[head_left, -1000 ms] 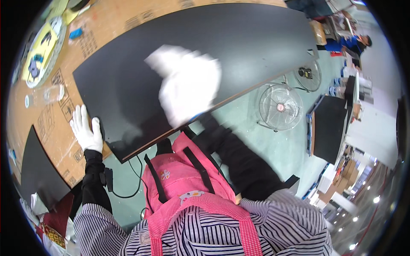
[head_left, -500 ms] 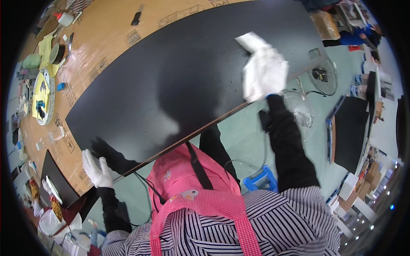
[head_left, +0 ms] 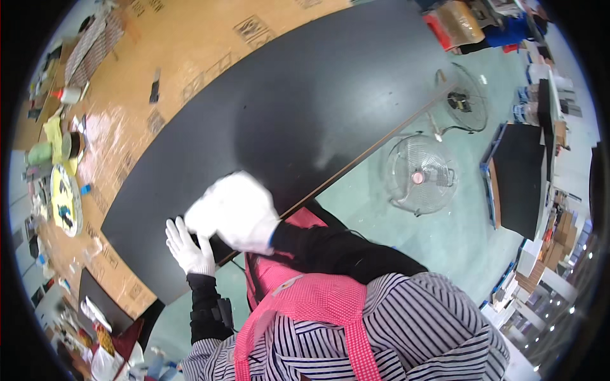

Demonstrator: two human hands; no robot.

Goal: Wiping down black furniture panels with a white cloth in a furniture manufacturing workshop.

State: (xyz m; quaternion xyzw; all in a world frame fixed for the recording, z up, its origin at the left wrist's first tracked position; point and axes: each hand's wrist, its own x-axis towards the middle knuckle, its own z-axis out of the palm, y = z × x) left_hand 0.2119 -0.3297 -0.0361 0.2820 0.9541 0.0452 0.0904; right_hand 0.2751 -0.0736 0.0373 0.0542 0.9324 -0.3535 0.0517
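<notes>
A long dark grey panel (head_left: 305, 120) lies across the wrapped work table, with a thin brown edge on my side. Gloved in white, my left hand (head_left: 189, 249) rests on the panel near its near-left edge, fingers stretched out and holding nothing. My right hand (head_left: 255, 222), also in a white glove, presses a white cloth (head_left: 219, 206) against the panel just right of the left hand. Motion blurs the right hand, so glove and cloth partly merge and its fingers are hard to pick out. A few small specks lie on the panel's surface.
Brown printed wrapping (head_left: 184, 38) covers the table beyond the panel. At the left stand a round tray (head_left: 77, 216), a red-capped white bottle (head_left: 68, 95) and a tape roll (head_left: 75, 145). Floor fans (head_left: 422, 174) stand right of the panel. Another dark panel (head_left: 518, 178) leans farther right.
My right hand has swept the white cloth from the panel's right part to the left, close to my left hand. The left hand has shifted slightly right, and the view has turned a little.
</notes>
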